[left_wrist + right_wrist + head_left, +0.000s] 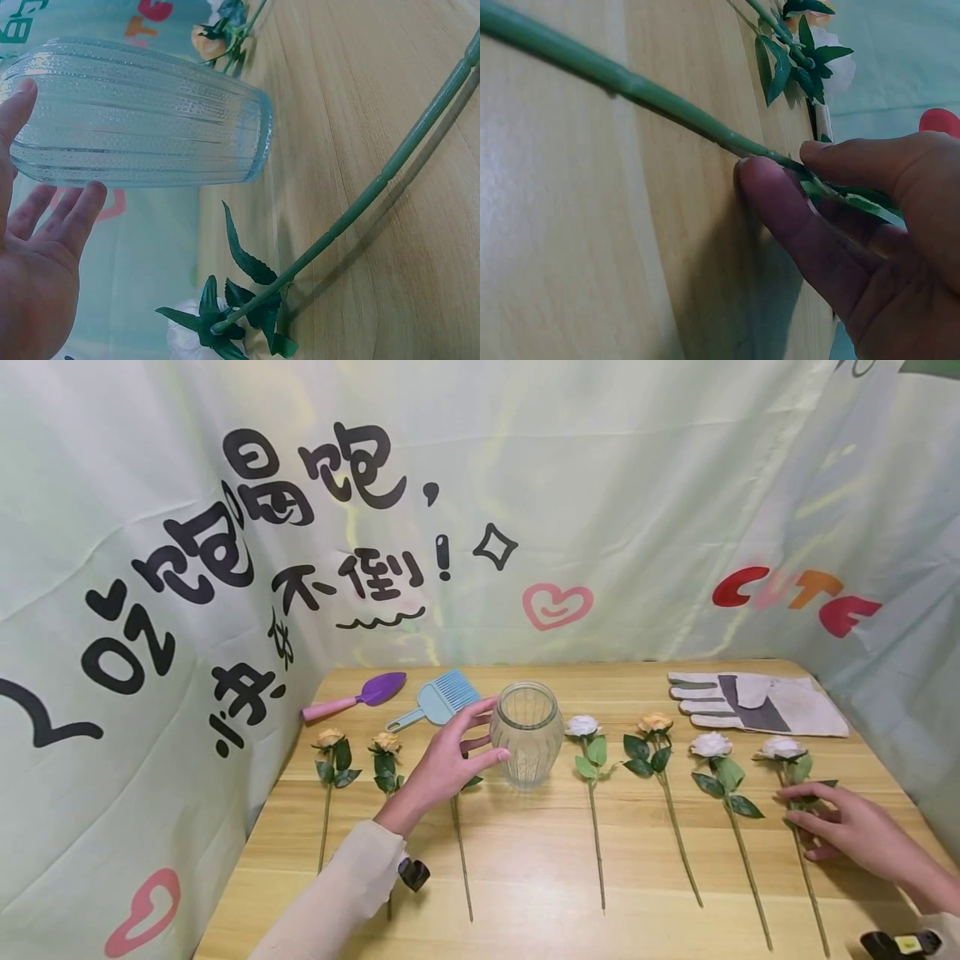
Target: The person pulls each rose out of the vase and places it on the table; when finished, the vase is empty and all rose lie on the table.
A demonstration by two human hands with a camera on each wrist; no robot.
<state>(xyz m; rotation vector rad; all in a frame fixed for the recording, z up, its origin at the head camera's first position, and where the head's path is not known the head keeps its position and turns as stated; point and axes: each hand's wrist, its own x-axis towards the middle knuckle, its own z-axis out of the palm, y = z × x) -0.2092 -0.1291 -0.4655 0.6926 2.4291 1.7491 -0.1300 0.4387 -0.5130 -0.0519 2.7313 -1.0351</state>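
Observation:
A clear ribbed glass vase [527, 739] stands upright near the middle of the table. At its left side is my left hand [453, 756], thumb across the near side and fingertips right at the glass; the left wrist view shows these fingers fairly straight beside the vase [150, 112]. On the far right, my right hand [847, 827] pinches the stem of a white rose [780, 748], just below its bloom. Up close, thumb and forefinger meet around that green stem [675, 105]. A white rose [196, 330] under my left hand is partly hidden in the head view.
Two orange roses [330, 739] lie left of my left forearm. Right of the vase lie a white rose [582, 725], an orange rose [655, 722] and another white rose [710, 743]. Behind are a purple trowel [382, 688], a blue dustpan-like tool [438, 700] and work gloves [810, 706].

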